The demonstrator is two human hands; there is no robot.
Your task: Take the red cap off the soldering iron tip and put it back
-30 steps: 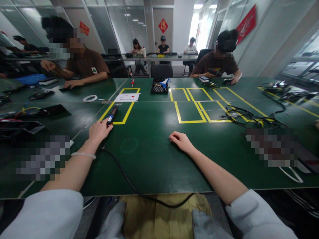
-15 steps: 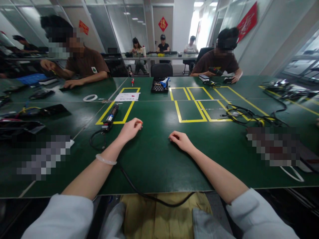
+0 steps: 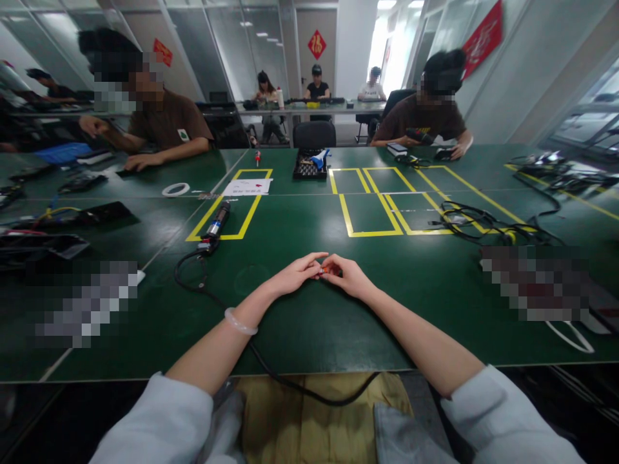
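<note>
My left hand (image 3: pixel 300 269) and my right hand (image 3: pixel 349 274) meet just above the green table (image 3: pixel 314 341). Between their fingertips is a small orange-and-white object (image 3: pixel 323 271), mostly covered by fingers, so its kind is unclear. The thumb and fingers of my right hand pinch it from the right. My left fingers close on it from the other side, with the index finger stretched over the top. A pale bangle (image 3: pixel 240 322) circles my left wrist. Left of my hands, a black cylindrical device (image 3: pixel 218 220) with a cable lies partly inside a yellow tape outline.
A black box (image 3: pixel 309 165) with a blue-and-white item stands at the back. A red-handled screwdriver (image 3: pixel 258 158), a white sheet (image 3: pixel 247 187) and a tape roll (image 3: pixel 175 189) lie left. Coiled cables (image 3: pixel 467 219) are right. Two co-workers sit across; a black cable crosses the table's front edge.
My left hand has moved right and toward me, bringing the small orange object to my right hand. Both hands now touch it. My right hand has stayed nearly in place.
</note>
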